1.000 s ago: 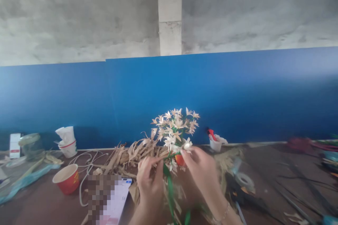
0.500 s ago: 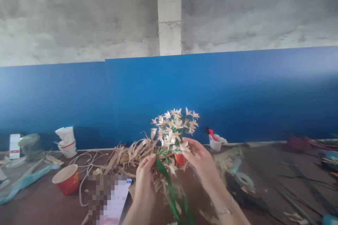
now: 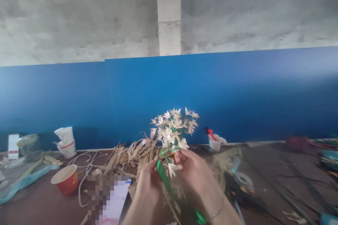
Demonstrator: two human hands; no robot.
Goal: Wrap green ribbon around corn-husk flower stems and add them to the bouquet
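Observation:
A spray of artificial flowers stands upright in front of me, with many cream, pointed petals on green-wrapped stems. My left hand pinches the lower end of its stem. A strip of green tape hangs down from that pinch, and another bit of green tape shows below, blurred. At the right side of the spray, my right hand has its fingers curled in on the lower stems, just under a bloom. One flower droops between the two hands. The exact grip points are partly hidden by the fingers.
Dry husks are heaped behind my hands. To the left are a red paper cup, a white cable and a phone. A white cup with a red-handled tool and a tape roll lie right.
My right hand has moved down and left from the outer bloom, and its fingers have curled in. The green tape has swung. The spray stays about where it was.

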